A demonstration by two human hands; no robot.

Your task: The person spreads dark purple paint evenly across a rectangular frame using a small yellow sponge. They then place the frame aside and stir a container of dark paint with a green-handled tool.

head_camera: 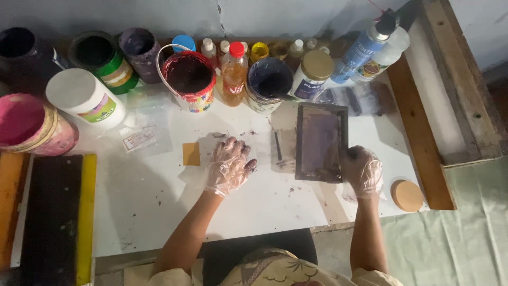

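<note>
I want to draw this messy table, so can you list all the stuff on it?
Frame: one, dark, on the white table, right of middle.
Open pots: several along the back; one red-rimmed, one dark blue, one green.
White tub: one, lying at left.
Pink tub: one, far left.
Orange bottle: one, red cap, at the back.
Spray bottles: two, back right.
Yellow card: one, by the left hand.
Round lid: one, tan, right edge.
Left hand: clear glove, flat on the table.
Right hand: clear glove, on the frame's corner.
</note>
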